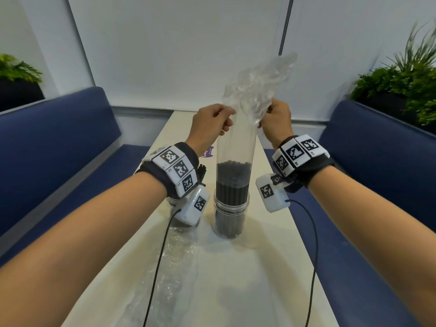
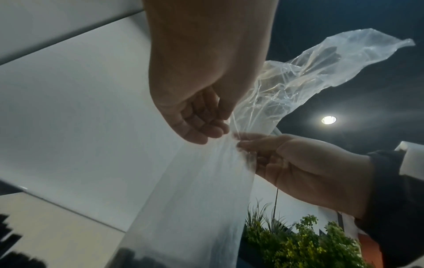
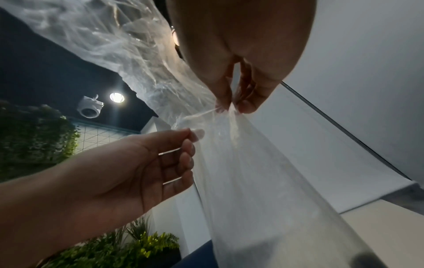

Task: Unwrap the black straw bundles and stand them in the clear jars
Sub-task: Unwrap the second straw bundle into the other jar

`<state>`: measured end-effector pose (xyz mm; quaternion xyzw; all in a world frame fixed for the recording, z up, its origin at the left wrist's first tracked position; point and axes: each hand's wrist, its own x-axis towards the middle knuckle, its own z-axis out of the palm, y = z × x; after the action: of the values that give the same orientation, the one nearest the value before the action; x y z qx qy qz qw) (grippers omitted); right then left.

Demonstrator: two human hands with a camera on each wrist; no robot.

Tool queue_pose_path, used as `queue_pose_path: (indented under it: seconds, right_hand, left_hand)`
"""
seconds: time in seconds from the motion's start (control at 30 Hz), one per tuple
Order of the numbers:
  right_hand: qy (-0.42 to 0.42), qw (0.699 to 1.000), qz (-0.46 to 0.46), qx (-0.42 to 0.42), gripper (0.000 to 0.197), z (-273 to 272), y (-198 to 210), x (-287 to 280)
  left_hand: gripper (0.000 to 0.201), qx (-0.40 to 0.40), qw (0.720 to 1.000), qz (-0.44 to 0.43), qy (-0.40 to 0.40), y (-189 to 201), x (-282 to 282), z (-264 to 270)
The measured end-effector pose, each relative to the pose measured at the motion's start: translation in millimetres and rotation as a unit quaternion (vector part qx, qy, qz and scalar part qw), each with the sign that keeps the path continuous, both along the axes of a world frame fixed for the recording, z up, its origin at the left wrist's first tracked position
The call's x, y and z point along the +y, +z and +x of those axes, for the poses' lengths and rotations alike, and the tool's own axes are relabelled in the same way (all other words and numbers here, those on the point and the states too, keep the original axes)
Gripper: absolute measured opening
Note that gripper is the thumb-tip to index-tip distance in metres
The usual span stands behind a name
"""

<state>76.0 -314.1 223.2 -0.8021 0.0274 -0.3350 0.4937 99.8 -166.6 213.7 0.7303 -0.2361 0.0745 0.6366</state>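
Note:
A bundle of black straws [image 1: 232, 182] stands upright in a clear jar [image 1: 231, 215] at the table's middle. A clear plastic wrapper [image 1: 236, 142] rises from the straws as a loose tube, with its crumpled top [image 1: 259, 86] above my hands. My left hand [image 1: 230, 119] pinches the tube's left side and my right hand [image 1: 267, 109] pinches its right side, both well above the straw tips. The left wrist view shows both pinches, left hand [image 2: 220, 127] and right hand [image 2: 241, 143], on the wrapper [image 2: 195, 199]. A second jar [image 1: 173, 202] sits mostly hidden behind my left wrist.
An empty crumpled wrapper [image 1: 169, 263] lies on the cream table [image 1: 247, 279] near its left edge. Blue benches [image 1: 59, 142] flank the narrow table. Wrist cables [image 1: 312, 256] hang over the tabletop. Plants [image 1: 401, 90] stand behind the right bench.

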Motion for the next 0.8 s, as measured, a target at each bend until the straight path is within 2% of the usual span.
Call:
queue_pose_path:
  seconds: [0.07,0.13,0.23,0.33,0.4,0.47,0.53,0.6,0.7,0.8]
  right_hand:
    - [-0.002,1.0,0.005,-0.008,0.036,-3.9,10.1,1.8]
    - [0.005,1.0,0.015,-0.016,0.038,-9.3,19.3,4.6]
    - [0.027,0.998,0.039,-0.038,0.042,-22.9,35.0,12.8]
    - [0.056,0.994,0.037,-0.081,0.03,-40.7,50.1,23.6]
    - [0.082,0.99,0.025,-0.109,0.022,-53.7,57.2,31.5]
    - [0.111,0.986,0.011,-0.121,0.017,-68.3,59.1,38.0]
    - [0.163,0.979,0.01,-0.123,0.013,-86.1,56.2,44.4]
    - [0.233,0.967,0.005,-0.105,0.017,-106.5,47.3,52.4]
    - [0.317,0.946,-0.033,-0.05,0.025,-137.5,15.8,68.9]
    - [0.357,0.923,-0.14,0.005,0.015,-162.7,-35.5,87.1]
  left_hand:
    - [0.024,-0.007,1.0,-0.015,-0.003,8.4,0.3,-0.5]
    - [0.027,0.006,0.999,-0.042,-0.007,17.7,2.1,-3.2]
    - [0.046,0.039,0.994,-0.098,-0.01,32.9,7.9,-10.8]
    - [0.058,0.054,0.991,-0.121,-0.019,47.3,18.2,-20.5]
    - [0.05,0.064,0.989,-0.132,-0.025,54.9,27.7,-31.6]
    - [0.034,0.073,0.987,-0.139,-0.043,59.1,40.0,-48.6]
    - [0.019,0.063,0.987,-0.117,-0.086,54.8,60.2,-69.9]
    - [0.015,0.036,0.986,-0.057,-0.15,40.7,85.2,-92.8]
    - [0.036,0.054,0.981,0.014,-0.183,3.5,125.7,-123.1]
    - [0.043,0.09,0.966,0.118,-0.212,-50.4,155.5,-140.0]
